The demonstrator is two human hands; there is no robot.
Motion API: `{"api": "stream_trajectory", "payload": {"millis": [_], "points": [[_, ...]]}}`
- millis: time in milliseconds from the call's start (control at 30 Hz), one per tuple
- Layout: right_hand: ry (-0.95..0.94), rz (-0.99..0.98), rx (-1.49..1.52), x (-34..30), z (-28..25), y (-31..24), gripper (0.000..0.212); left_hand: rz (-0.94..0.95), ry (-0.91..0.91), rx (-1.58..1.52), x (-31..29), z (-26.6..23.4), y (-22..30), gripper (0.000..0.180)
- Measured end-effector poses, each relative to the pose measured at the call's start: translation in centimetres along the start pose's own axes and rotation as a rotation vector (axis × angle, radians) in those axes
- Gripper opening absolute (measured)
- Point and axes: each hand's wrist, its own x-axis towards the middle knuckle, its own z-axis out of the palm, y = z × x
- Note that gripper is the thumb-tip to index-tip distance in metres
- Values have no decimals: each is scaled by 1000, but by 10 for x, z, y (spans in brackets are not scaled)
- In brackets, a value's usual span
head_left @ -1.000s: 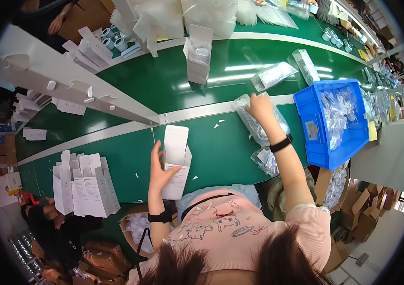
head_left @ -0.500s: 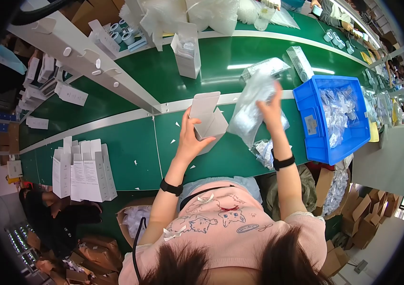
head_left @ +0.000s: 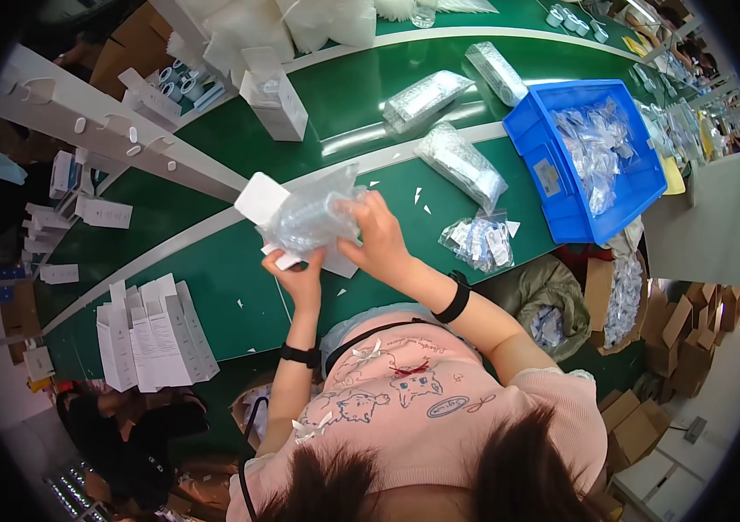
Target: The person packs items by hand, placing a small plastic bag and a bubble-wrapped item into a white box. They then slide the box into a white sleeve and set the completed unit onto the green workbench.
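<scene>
My left hand (head_left: 299, 277) is closed on a tilted white carton (head_left: 261, 198), its flap raised. A clear bubble-wrap pouch (head_left: 313, 213) lies across the carton's mouth, gripped by my right hand (head_left: 379, 233). The pouch hides much of the carton, so I cannot tell how far inside it reaches. To the right, another bubble-wrapped package (head_left: 461, 163) rests on the green table. Nearer me is a pile of small clear packets (head_left: 479, 242).
A blue bin (head_left: 531, 157) of clear packets stands at the right. Two more wrapped packages (head_left: 427, 97) lie farther back. An upright white box (head_left: 276, 109) is beyond the metal post (head_left: 139, 130). Several open cartons (head_left: 161, 335) stand at the left table edge.
My right hand has brought the bubble-wrap pouch leftward onto the carton's mouth. The carton in my left hand has shifted left and tipped over. The view has also turned somewhat.
</scene>
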Motion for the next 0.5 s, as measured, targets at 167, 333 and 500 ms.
{"api": "stream_trajectory", "payload": {"millis": [167, 333, 500], "points": [[71, -126, 203, 4, -13, -15, 53, 91, -140, 186, -26, -8, -13, 65], [165, 74, 346, 0, -31, -16, 51, 156, -201, 297, -30, -6, -6, 67], [-10, 147, 94, 1, -37, -29, 46, 390, -311, 316, -34, -4, -4, 67]]}}
